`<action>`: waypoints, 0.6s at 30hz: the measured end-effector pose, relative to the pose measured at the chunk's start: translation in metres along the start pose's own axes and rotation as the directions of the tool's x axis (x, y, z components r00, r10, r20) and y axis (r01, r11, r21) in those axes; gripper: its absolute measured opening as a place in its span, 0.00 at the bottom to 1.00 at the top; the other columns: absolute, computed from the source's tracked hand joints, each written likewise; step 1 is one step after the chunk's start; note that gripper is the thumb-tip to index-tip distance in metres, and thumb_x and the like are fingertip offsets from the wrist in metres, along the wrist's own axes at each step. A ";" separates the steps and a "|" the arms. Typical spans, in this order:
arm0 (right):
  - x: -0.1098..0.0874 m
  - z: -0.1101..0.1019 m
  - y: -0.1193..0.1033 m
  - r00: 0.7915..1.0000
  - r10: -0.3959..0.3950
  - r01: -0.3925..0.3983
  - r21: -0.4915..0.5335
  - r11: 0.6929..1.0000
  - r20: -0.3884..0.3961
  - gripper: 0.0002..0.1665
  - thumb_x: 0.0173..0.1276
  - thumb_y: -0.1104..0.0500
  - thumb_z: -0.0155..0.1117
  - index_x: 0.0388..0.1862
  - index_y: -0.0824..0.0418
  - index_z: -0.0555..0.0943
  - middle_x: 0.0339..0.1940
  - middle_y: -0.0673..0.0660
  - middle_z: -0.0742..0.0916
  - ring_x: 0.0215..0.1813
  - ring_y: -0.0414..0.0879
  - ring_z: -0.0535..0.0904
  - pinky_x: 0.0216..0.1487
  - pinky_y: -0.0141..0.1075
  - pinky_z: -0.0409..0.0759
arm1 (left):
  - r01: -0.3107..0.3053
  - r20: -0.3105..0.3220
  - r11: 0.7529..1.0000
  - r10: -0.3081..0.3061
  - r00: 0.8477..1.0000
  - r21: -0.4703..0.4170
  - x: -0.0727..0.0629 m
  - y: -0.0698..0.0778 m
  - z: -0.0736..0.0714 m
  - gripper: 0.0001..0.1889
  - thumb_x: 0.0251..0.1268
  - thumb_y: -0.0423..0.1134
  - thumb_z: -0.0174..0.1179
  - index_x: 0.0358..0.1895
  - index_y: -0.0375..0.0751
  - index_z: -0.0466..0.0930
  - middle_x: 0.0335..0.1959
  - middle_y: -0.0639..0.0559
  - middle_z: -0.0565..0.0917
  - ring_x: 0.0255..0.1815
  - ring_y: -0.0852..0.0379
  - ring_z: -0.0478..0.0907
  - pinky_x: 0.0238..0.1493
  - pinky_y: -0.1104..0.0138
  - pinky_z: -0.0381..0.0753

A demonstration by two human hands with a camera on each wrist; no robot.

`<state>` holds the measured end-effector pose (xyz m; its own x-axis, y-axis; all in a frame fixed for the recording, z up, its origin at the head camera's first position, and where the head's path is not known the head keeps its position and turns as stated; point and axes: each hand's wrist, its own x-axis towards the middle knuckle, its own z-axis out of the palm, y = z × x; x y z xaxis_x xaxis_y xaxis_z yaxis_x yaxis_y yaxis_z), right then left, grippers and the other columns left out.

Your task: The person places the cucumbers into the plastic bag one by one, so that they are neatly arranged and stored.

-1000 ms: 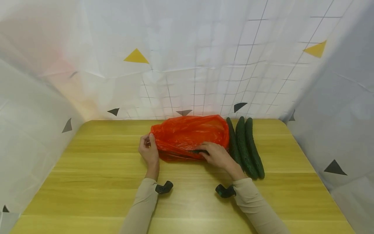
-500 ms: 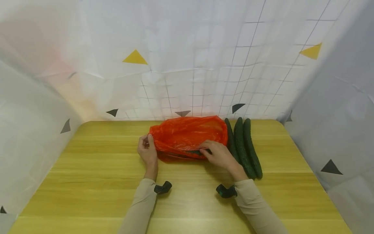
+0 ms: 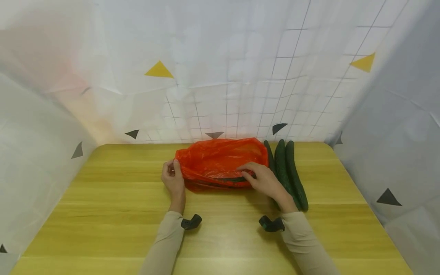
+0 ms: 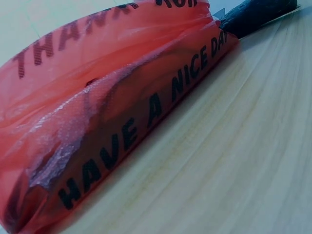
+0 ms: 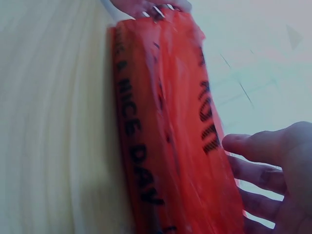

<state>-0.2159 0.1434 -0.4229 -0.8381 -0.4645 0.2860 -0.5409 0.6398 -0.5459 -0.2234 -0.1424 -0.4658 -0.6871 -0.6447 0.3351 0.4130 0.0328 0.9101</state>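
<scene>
A thin red plastic bag [image 3: 220,154] with black lettering lies on the table. Inside its front fold a dark green cucumber [image 3: 230,179] shows partly through the opening. My left hand [image 3: 173,179] pinches the bag's left end. My right hand [image 3: 264,181] is over the bag's right part, its fingers spread and loosely bent beside the cucumber's right end. In the right wrist view the right hand [image 5: 278,170] has its fingers apart at the bag's edge, gripping nothing visible. The left wrist view shows the bag's printed side [image 4: 131,112], with no fingers in sight.
Several more cucumbers [image 3: 283,168] lie side by side, right of the bag; the right forearm partly covers them. The wooden table [image 3: 113,214] ends at a white sheet wall [image 3: 206,57] behind. Black wrist devices [image 3: 271,224] stick out inward from both sleeves.
My right hand has shifted right along the bag, away from the cucumber's middle, and more of the cucumber shows. The left hand keeps its pinch. The head view has tilted slightly.
</scene>
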 end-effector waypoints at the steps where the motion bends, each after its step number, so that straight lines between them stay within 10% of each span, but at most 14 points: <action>1: -0.001 -0.002 0.001 1.000 0.005 -0.005 0.006 1.000 -0.006 0.13 0.68 0.59 0.60 0.50 0.57 0.81 0.46 0.54 0.86 0.49 0.47 0.82 0.51 0.46 0.79 | 0.001 0.000 1.000 -0.001 1.000 -0.003 0.000 0.000 0.000 0.14 0.64 0.37 0.59 0.37 0.23 0.76 0.26 0.60 0.75 0.26 0.65 0.70 0.28 0.76 0.69; 18: -0.006 -0.030 0.019 0.994 0.018 -0.016 0.025 1.000 -0.111 0.12 0.68 0.59 0.59 0.50 0.57 0.81 0.46 0.55 0.85 0.46 0.47 0.80 0.51 0.46 0.78 | 0.008 -0.013 1.000 -0.008 1.000 -0.017 -0.001 0.004 0.001 0.14 0.64 0.35 0.59 0.38 0.22 0.76 0.25 0.59 0.75 0.25 0.66 0.70 0.28 0.77 0.70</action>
<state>-0.2233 0.1767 -0.4113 -0.8505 -0.3820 0.3616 -0.5259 0.6315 -0.5698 -0.2217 -0.1406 -0.4626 -0.6826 -0.6548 0.3244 0.4176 0.0148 0.9085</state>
